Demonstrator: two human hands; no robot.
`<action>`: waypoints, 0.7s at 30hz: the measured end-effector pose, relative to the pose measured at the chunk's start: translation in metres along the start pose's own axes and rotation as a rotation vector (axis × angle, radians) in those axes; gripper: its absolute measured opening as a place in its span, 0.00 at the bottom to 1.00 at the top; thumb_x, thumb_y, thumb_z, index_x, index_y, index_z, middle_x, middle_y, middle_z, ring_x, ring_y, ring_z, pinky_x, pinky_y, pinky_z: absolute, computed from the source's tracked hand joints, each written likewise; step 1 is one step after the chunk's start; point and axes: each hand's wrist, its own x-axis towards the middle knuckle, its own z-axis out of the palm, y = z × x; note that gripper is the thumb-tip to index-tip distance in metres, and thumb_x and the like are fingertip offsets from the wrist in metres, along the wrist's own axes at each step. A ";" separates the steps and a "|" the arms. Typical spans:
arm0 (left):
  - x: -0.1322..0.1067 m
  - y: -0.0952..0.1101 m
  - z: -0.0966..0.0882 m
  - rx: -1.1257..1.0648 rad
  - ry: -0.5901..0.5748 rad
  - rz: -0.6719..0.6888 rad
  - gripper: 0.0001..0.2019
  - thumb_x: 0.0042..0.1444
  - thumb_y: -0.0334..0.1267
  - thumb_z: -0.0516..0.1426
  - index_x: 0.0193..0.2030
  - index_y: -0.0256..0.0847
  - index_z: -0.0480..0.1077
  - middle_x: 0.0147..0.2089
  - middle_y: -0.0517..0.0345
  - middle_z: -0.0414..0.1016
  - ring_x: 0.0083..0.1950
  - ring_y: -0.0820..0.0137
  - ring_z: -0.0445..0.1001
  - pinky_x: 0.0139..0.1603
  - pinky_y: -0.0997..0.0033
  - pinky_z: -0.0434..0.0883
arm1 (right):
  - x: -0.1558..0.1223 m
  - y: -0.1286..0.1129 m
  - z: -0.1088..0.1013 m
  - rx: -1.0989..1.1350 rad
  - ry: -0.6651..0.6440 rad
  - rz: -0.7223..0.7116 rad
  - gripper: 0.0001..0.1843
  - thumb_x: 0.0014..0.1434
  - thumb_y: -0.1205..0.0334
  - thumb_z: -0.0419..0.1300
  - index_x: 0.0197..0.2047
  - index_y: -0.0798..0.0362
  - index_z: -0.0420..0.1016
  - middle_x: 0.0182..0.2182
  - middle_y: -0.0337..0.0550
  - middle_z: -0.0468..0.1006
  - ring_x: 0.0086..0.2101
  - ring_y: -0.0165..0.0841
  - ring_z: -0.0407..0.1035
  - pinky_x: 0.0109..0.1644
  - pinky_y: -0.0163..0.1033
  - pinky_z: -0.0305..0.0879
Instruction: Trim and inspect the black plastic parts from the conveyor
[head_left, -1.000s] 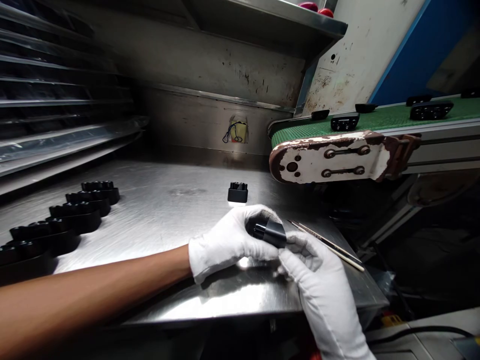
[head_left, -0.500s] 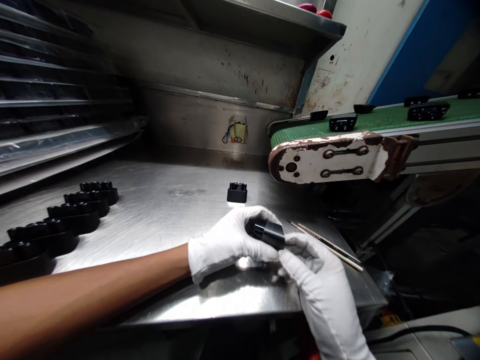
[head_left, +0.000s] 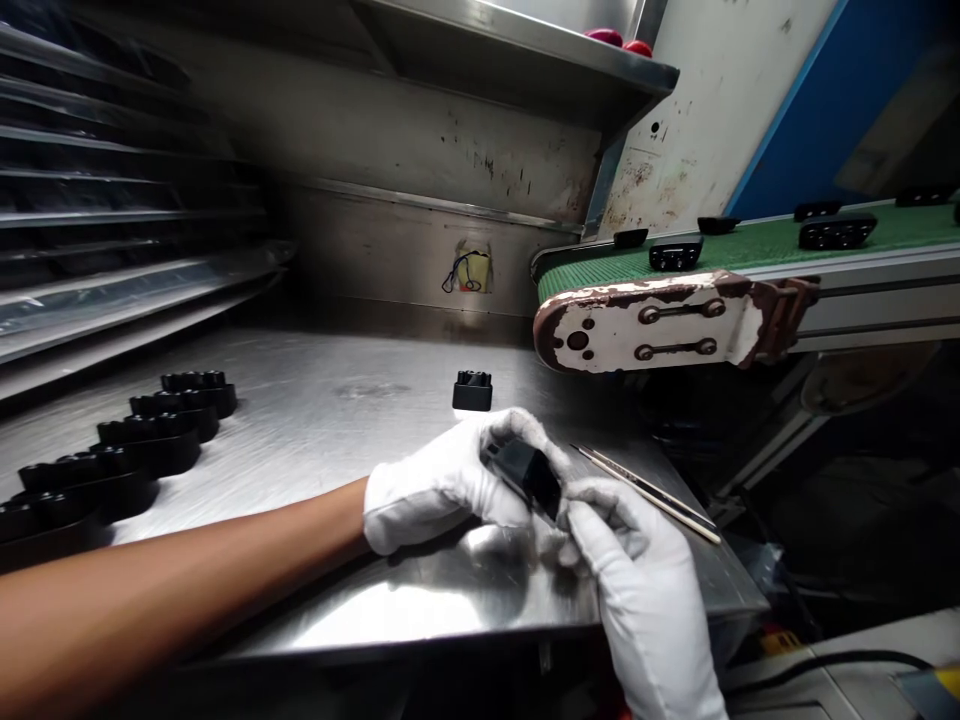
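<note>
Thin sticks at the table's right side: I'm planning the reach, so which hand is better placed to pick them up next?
Probably the right hand: it is closer to the thin sticks, while the left hand is wrapped around the black part.

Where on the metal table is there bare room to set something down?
Bare tabletop lies between the row of black parts and the lone black part. Crowded: front right, with left hand, right hand, held black part and thin sticks.
</note>
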 end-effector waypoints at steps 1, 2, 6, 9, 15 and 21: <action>0.000 -0.001 0.000 -0.072 -0.026 0.008 0.23 0.35 0.19 0.68 0.37 0.42 0.70 0.41 0.60 0.78 0.44 0.68 0.77 0.46 0.67 0.72 | 0.000 -0.001 0.001 -0.032 -0.010 0.009 0.11 0.58 0.52 0.66 0.38 0.51 0.77 0.25 0.36 0.74 0.24 0.27 0.67 0.27 0.31 0.65; 0.000 -0.002 -0.001 -0.133 -0.056 0.017 0.24 0.34 0.19 0.68 0.37 0.42 0.68 0.40 0.60 0.78 0.42 0.68 0.77 0.43 0.68 0.72 | -0.001 -0.002 0.001 -0.062 -0.029 0.015 0.11 0.58 0.52 0.66 0.37 0.51 0.76 0.25 0.36 0.74 0.24 0.27 0.67 0.27 0.31 0.65; 0.000 -0.005 -0.001 -0.194 -0.151 0.067 0.25 0.33 0.18 0.66 0.37 0.42 0.65 0.38 0.59 0.78 0.39 0.67 0.77 0.38 0.69 0.72 | 0.000 -0.007 0.003 -0.197 -0.125 0.025 0.11 0.60 0.51 0.63 0.39 0.50 0.77 0.28 0.38 0.76 0.28 0.31 0.69 0.31 0.34 0.65; 0.000 -0.006 -0.002 -0.220 -0.124 0.079 0.24 0.36 0.21 0.66 0.39 0.43 0.64 0.41 0.60 0.75 0.41 0.66 0.75 0.42 0.64 0.71 | 0.000 -0.008 0.004 -0.377 -0.139 -0.079 0.09 0.62 0.55 0.60 0.43 0.47 0.78 0.35 0.41 0.80 0.35 0.37 0.73 0.40 0.40 0.70; -0.002 -0.007 -0.006 -0.273 -0.086 0.085 0.19 0.47 0.34 0.66 0.44 0.43 0.64 0.44 0.57 0.71 0.43 0.66 0.71 0.43 0.63 0.68 | -0.010 0.005 -0.002 -0.880 -0.218 -0.503 0.20 0.54 0.72 0.57 0.49 0.45 0.77 0.49 0.43 0.79 0.47 0.42 0.73 0.50 0.45 0.69; 0.000 -0.015 -0.010 -0.277 -0.237 0.107 0.26 0.39 0.39 0.72 0.44 0.41 0.67 0.40 0.55 0.73 0.40 0.64 0.71 0.38 0.65 0.68 | -0.011 0.007 -0.007 -1.053 -0.323 -0.534 0.27 0.50 0.71 0.58 0.52 0.41 0.74 0.56 0.39 0.74 0.51 0.45 0.70 0.53 0.51 0.68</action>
